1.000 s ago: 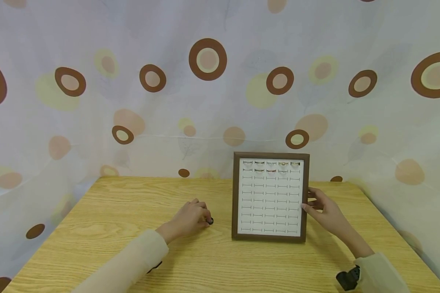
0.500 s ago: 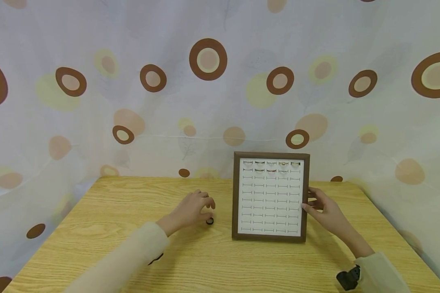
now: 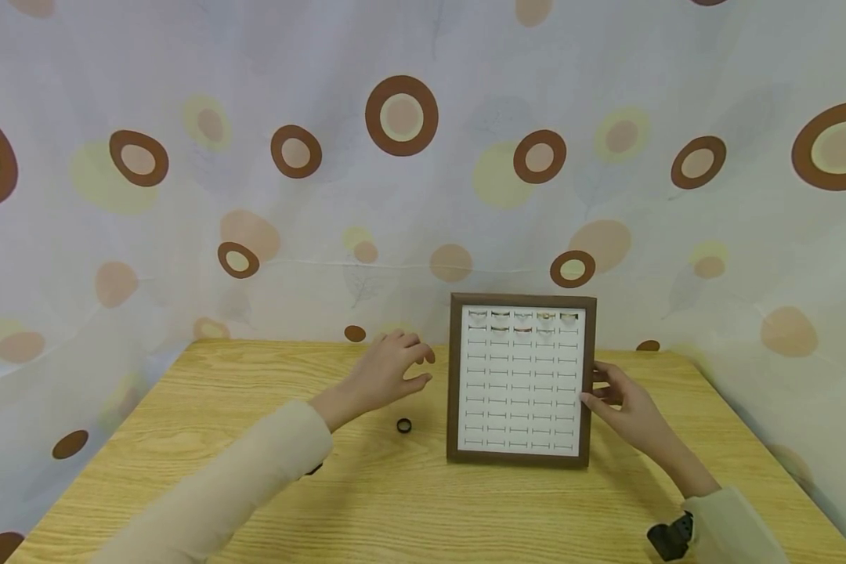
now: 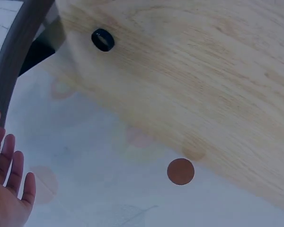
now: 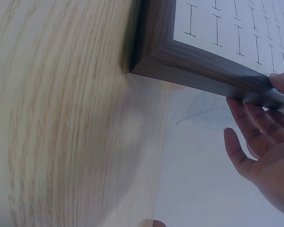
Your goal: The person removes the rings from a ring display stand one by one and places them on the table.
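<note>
left hand [image 3: 382,374]: spread | ring [image 3: 398,427]: on table [image 3: 465,513] | right hand [image 3: 627,407]: pinches frame [image 3: 454,384] side | tiny bits [image 3: 522,330] up top: maybe rings

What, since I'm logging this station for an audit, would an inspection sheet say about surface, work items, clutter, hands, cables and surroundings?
Surface: wood-grain tabletop, pale yellow-brown.
Work items: black ring on the tabletop; brown-framed display standing on it, small rings in the top two rows of its slotted white panel.
Clutter: nothing seen.
Left hand: raised, holding nothing, between the black ring and the backdrop in the head view.
Right hand: grips the display's edge, thumb at the front.
Worn gear: black device at the right cuff.
Cables: nothing seen.
Surroundings: pale backdrop with brown-ringed ovals.
</note>
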`<state>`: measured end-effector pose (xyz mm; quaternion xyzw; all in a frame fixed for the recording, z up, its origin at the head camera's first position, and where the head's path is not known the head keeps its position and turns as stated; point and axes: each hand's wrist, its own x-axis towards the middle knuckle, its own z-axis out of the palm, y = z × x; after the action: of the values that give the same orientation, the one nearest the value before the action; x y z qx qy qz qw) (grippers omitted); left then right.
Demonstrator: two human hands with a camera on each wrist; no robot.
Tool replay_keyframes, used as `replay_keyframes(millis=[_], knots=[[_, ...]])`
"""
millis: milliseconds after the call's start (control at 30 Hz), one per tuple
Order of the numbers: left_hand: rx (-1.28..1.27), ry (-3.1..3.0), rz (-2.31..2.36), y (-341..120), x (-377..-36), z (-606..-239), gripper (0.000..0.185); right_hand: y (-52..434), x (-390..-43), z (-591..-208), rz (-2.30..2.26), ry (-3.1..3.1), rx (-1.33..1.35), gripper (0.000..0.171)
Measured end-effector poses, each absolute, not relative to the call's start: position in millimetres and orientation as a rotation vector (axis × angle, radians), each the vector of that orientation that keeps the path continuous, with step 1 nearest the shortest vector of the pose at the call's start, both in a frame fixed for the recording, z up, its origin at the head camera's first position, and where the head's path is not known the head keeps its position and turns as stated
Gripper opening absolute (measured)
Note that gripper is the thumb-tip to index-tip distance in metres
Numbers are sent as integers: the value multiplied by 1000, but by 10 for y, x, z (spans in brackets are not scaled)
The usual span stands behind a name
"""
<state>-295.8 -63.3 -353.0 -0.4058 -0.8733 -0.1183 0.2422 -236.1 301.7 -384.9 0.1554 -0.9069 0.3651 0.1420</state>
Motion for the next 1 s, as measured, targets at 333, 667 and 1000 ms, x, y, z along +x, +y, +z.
replay_keyframes(millis=[333, 667, 1000], knots=[[-1077, -2296, -291, -469, -2957, -3255, 16, 3020, -2366, -3864, 1066, -2619, 443, 53], [-1050, -2212, -370, -266, -2950, -3102, 16, 3010, -2357, -3843, 1054, -2625, 431, 53], [-959, -2257, -318, -106, -2978, -3049, 21, 3008, -2371, -3871, 1029, -2593, 456, 51]])
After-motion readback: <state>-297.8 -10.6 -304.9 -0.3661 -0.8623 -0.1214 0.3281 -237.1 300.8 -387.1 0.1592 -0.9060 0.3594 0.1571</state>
